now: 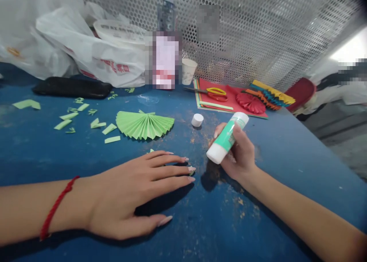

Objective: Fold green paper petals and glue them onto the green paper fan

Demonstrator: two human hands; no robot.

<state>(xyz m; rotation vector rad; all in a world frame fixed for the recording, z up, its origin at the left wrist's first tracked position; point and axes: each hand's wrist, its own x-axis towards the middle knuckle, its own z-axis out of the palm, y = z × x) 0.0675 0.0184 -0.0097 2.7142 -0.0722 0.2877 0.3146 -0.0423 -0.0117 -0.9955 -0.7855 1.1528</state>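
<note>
On the blue tabletop (43, 155): left hand (129, 193) flat, right hand (242, 159) closed round a tube, green pleated paper fan (145, 124) lying beyond the left fingers.
Left grip is wide, fingers stretched out, palm down, holding nothing. Right grip is wrapped on a green-and-white glue stick (226, 138), lifted off the tabletop. The stick's long axis is tilted, upper end up-right, white lower end down-left, aimed toward the left fingertips and near them, not touching. Its white cap (197, 120) stands apart on the tabletop, between fan and stick. A small green paper scrap (191, 173) peeks from under the left fingertips, pinned there; the right hand's stick is just to its right.
</note>
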